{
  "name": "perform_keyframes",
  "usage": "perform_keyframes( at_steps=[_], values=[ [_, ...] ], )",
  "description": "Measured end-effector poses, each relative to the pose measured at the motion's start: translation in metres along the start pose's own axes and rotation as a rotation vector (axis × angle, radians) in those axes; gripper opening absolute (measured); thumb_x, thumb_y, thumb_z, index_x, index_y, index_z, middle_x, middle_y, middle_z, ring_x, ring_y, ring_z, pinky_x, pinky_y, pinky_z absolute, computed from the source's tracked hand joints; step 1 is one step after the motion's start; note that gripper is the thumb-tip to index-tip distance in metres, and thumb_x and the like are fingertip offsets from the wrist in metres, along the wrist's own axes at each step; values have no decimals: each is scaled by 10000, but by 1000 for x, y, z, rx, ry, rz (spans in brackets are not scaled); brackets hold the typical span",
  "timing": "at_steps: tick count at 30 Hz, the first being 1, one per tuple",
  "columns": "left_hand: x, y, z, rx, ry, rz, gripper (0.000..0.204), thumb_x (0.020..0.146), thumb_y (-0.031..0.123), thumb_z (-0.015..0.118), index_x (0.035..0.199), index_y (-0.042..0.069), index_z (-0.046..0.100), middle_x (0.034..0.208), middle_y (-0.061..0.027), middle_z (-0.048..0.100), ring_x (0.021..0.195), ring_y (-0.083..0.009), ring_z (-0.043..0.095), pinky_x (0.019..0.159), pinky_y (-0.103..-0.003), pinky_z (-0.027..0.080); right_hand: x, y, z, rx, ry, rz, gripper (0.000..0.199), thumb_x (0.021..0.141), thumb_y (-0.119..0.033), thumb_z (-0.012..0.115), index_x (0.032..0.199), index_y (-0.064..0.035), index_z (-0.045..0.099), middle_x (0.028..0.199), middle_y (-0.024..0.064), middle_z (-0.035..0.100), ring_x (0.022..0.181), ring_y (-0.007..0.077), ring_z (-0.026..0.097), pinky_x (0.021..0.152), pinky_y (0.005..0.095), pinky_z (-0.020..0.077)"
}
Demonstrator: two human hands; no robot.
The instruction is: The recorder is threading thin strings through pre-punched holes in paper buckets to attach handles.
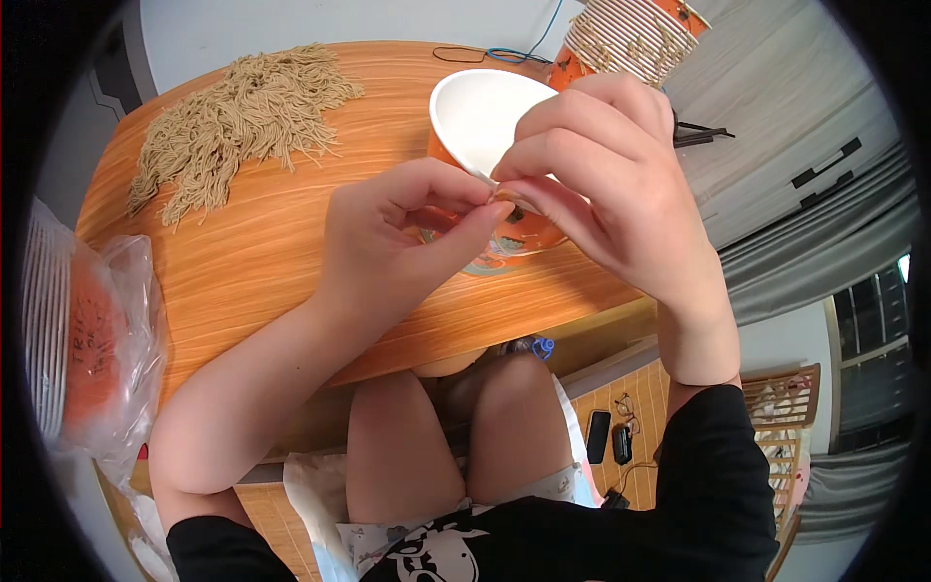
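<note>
Over wooden table (252, 252): both hands pinch paper cup (480, 116) rim; left hand (398, 238), right hand (606, 184) grip closed, fingertips meeting.

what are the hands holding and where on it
Both the left hand and right hand pinch the near rim of an orange paper cup with fingertips.
</note>
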State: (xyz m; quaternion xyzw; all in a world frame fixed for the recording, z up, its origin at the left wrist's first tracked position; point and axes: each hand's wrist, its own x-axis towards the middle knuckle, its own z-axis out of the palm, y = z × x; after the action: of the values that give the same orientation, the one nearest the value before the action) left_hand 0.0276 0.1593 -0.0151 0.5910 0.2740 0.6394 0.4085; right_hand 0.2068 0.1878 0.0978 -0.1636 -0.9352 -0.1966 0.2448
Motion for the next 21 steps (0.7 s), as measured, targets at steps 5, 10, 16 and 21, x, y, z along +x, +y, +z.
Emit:
perform_keyframes(
  at_steps=[5, 10, 16, 21],
  values=[
    [0, -8, -1, -58, 28, 39, 83, 888, 35, 714, 957, 11, 673, 890, -38, 705, 790, -80, 677, 692, -232, 578, 8, 4, 1, 91, -57, -35, 187, 744, -106, 787, 905, -116, 693, 921, 0, 657, 925, 238, 578, 864, 360, 409],
    [2, -7, -2, -58, 11, 16, 81, 891, 15, 695, 964, 10, 660, 882, -34, 694, 783, -77, 669, 687, -230, 575, -3, 4, 1, 92, 138, 19, 247, 735, -6, 801, 954, -51, 697, 904, 44, 707, 833, 227, 625, 784, 331, 475],
    [1, -4, -3, -159, 9, -35, 63, 894, -6, 677, 951, 4, 653, 899, -50, 700, 846, -101, 697, 685, -211, 571, -16, -7, 19, 190, 256, 113, 223, 698, -79, 823, 886, -138, 721, 830, -47, 689, 785, 165, 599, 749, 313, 421],
    [1, -6, -1, -139, 26, 21, 68, 888, -13, 680, 949, 4, 657, 904, -51, 704, 855, -102, 700, 692, -216, 572, -15, -5, 19, 165, 194, 102, 227, 699, -100, 827, 891, -150, 717, 837, -52, 682, 816, 165, 610, 769, 318, 416]
  ],
)
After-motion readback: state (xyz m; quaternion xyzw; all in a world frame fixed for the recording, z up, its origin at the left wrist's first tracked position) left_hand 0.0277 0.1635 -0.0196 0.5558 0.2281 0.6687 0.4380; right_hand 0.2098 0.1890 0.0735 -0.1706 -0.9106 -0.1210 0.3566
